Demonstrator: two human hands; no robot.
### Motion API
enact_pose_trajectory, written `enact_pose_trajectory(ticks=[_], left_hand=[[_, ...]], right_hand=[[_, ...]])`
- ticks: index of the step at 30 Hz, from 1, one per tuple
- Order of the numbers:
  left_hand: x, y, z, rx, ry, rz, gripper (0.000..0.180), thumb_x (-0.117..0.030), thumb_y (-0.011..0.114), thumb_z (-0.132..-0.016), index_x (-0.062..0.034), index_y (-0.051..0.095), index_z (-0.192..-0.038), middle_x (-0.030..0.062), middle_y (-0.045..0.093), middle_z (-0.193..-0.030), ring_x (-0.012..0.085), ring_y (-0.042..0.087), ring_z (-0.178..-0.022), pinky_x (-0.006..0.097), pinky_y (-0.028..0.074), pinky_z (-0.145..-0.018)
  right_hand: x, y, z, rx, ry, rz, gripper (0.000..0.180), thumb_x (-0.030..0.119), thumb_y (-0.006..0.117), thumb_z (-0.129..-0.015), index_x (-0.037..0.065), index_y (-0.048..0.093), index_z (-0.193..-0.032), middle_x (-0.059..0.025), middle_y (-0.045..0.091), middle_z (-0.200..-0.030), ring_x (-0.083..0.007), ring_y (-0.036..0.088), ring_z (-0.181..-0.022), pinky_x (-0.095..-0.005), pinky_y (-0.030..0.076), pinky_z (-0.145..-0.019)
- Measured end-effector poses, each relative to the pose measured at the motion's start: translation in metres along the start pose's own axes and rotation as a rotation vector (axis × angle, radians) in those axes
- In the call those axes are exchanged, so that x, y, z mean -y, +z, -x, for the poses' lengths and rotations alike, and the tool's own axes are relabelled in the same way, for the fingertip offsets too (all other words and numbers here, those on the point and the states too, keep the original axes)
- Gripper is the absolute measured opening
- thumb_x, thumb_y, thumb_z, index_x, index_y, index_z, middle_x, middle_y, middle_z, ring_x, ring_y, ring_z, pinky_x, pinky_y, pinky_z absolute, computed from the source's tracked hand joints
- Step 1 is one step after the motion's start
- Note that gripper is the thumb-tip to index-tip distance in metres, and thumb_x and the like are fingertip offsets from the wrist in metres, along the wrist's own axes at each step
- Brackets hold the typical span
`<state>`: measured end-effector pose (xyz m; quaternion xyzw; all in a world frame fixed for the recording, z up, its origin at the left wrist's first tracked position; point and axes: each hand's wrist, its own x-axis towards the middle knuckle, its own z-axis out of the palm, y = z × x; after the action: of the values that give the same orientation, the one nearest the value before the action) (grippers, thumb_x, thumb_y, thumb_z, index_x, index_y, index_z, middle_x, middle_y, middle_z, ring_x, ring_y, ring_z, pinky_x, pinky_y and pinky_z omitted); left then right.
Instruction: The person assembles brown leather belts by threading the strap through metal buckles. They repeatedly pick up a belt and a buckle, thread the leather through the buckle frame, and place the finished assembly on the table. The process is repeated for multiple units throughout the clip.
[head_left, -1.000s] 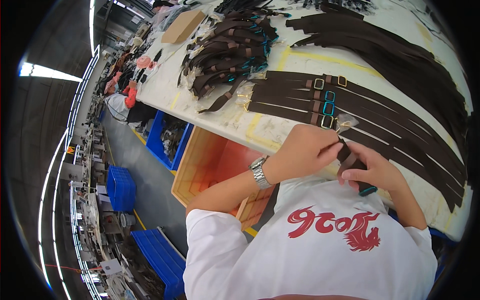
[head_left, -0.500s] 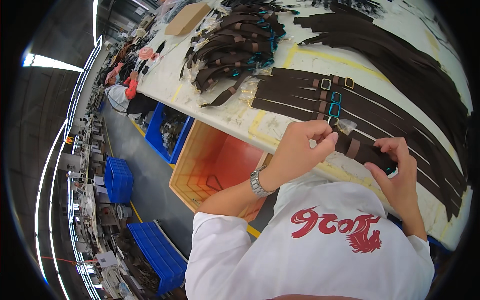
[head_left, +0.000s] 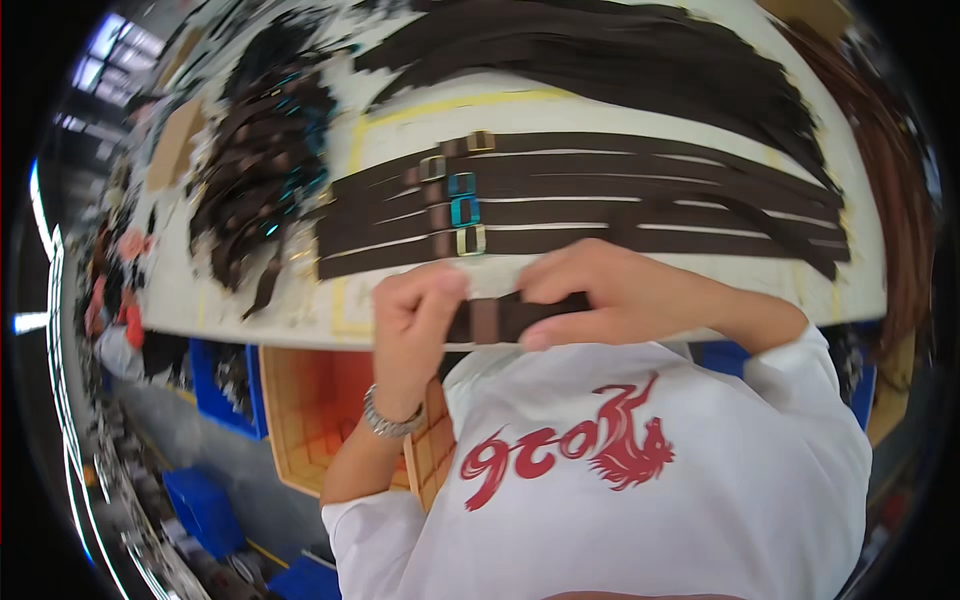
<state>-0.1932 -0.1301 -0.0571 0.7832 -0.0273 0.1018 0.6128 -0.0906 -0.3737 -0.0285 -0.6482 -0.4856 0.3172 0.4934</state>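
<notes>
Your left hand (head_left: pixel 415 315) and right hand (head_left: pixel 610 295) both grip one dark brown strap (head_left: pixel 500 318) at the worktop (head_left: pixel 600 105) edge. Five buckled straps (head_left: pixel 560 195) lie finished in a row; the loose pile (head_left: pixel 620 50) remains.

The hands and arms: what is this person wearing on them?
Both hands are bare, no gloves. The left hand has a silver metal link bracelet or watch band round the wrist. The right hand wears nothing that shows. The forearms are bare; short white sleeves of a T-shirt with a red print on the chest end near the elbows.
</notes>
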Motion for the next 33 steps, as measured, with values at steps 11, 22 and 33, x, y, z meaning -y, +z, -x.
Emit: enact_pose_trajectory(ticks=[11,22,33], left_hand=[[0.015,-0.058,0.001,-0.074,0.100,-0.253,0.038,-0.017,0.071,-0.103,0.0031,0.053,-0.076,0.0007,0.052,-0.069,0.0111,0.044,-0.066,0.029,0.031,-0.061],[-0.010,-0.013,-0.018,0.450,0.161,-0.039,0.030,-0.016,0.086,-0.081,0.0067,0.074,-0.096,0.0134,0.074,-0.085,0.0295,0.069,-0.080,0.038,0.054,-0.079],[-0.011,-0.025,-0.032,0.399,0.075,0.103,0.039,-0.028,0.088,-0.086,0.0088,0.076,-0.093,0.0146,0.075,-0.084,0.0280,0.070,-0.080,0.040,0.056,-0.082]], right_hand=[[-0.027,0.000,0.009,-0.148,-0.410,0.080,0.028,0.014,0.070,-0.097,-0.008,0.069,-0.080,-0.0185,0.071,-0.117,-0.0349,0.068,-0.090,-0.0436,0.055,-0.080],[-0.027,0.004,0.007,-0.142,-0.347,-0.051,0.022,0.003,0.073,-0.091,-0.003,0.062,-0.072,-0.0154,0.070,-0.115,-0.0293,0.067,-0.094,-0.0415,0.055,-0.086],[-0.036,-0.028,-0.008,0.211,-0.164,-0.332,0.049,0.045,0.078,-0.100,0.001,0.069,-0.119,-0.0052,0.075,-0.092,-0.0117,0.067,-0.083,-0.0277,0.052,-0.082]])
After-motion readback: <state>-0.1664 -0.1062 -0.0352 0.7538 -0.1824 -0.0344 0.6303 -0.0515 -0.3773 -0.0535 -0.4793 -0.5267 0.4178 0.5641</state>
